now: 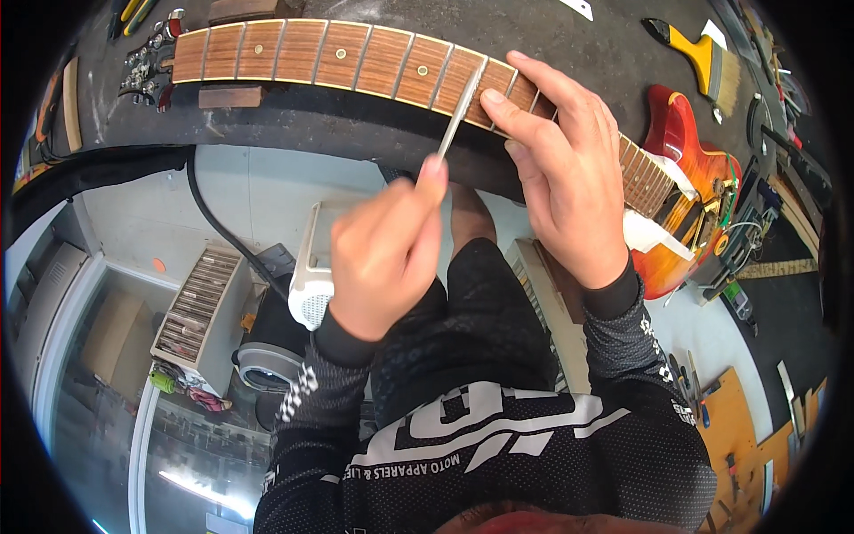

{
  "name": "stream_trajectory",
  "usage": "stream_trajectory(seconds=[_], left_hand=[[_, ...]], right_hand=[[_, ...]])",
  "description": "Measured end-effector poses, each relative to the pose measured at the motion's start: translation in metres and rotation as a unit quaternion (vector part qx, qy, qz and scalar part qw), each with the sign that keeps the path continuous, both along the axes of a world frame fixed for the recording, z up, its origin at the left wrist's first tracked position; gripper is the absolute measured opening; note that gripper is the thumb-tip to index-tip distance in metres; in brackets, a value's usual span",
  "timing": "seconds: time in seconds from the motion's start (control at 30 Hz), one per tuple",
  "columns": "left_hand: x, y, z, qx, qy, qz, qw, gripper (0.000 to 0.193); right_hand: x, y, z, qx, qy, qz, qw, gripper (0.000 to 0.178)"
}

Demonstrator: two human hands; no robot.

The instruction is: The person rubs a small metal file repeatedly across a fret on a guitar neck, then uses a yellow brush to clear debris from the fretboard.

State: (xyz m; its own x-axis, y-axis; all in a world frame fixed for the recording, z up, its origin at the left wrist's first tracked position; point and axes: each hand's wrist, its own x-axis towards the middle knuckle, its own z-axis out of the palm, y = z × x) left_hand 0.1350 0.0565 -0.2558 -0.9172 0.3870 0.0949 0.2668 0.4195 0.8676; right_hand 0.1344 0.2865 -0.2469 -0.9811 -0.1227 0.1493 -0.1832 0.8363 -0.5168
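Note:
An electric guitar's neck, with a brown wooden fretboard, metal frets and round dot inlays, stretches across the bench top. My left hand, slightly blurred, is closed round the end of a slim metal file. The file's upper part lies along one of the frets, crossing the board. Just right of it, my right hand rests on the fretboard with fingers apart, two fingertips touching the wood near that fret. At the right is the red-orange sunburst guitar body, with white paper or tape near the neck joint and loose wires.
Wooden blocks sit by the headstock. A yellow-handled paintbrush lies at the far right of the dark bench. Below left stand a white container and a rack of flat items. A black cable hangs from the bench.

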Motion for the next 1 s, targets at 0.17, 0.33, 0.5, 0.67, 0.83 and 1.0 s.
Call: stream_trajectory(seconds=[0.17,0.33,0.5,0.67,0.83,1.0], left_hand=[[-0.01,0.013,-0.004,0.028,-0.002,0.02,0.999,0.053],[-0.001,0.003,-0.005,-0.003,0.004,-0.002,1.0,0.052],[-0.011,0.014,-0.014,0.036,0.033,0.018,0.999,0.051],[0.004,0.003,-0.013,0.01,0.05,0.005,0.999,0.052],[-0.005,0.009,-0.017,0.027,0.047,0.014,0.998,0.05],[0.003,0.001,-0.015,0.016,0.054,0.013,0.998,0.053]], right_hand=[[0.0,0.001,0.002,0.006,0.004,0.01,1.0,0.056],[0.002,0.002,0.004,0.023,-0.009,0.012,1.0,0.056],[0.0,-0.001,0.005,0.019,-0.005,0.017,1.0,0.055],[0.0,-0.001,0.013,0.005,-0.033,0.002,0.999,0.043],[-0.002,-0.003,0.008,-0.029,0.005,0.002,1.0,0.044],[-0.004,-0.004,0.008,-0.026,0.01,0.004,1.0,0.046]])
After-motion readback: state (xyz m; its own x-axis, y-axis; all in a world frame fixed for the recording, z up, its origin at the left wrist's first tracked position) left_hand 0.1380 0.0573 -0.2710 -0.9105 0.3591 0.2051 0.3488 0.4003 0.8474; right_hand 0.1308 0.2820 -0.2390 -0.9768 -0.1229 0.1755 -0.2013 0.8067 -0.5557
